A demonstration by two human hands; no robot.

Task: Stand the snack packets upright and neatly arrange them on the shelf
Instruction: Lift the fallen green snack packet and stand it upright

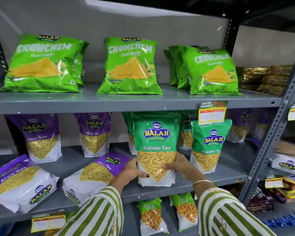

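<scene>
Middle shelf (211, 180): Ratlami Sev packet (156, 150) upright at front centre, between my left hand (132, 170) and right hand (177, 165). Second Ratlami Sev packet (209, 145) upright just right of it; more stand behind both. Left of my hands: two Aloo Sev packets (94, 178) lying flat at front, two more upright Aloo Sev packets (43, 137) behind them. Upper shelf (126, 103): three groups of Crunchem bags (129, 65) left, centre, right. Price tag (212, 112) hangs from upper shelf edge, above second packet.

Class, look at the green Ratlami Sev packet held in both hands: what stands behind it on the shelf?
More green packets stand behind the held Ratlami Sev packet, showing at either side. It covers most of them, so their number is unclear.
</scene>
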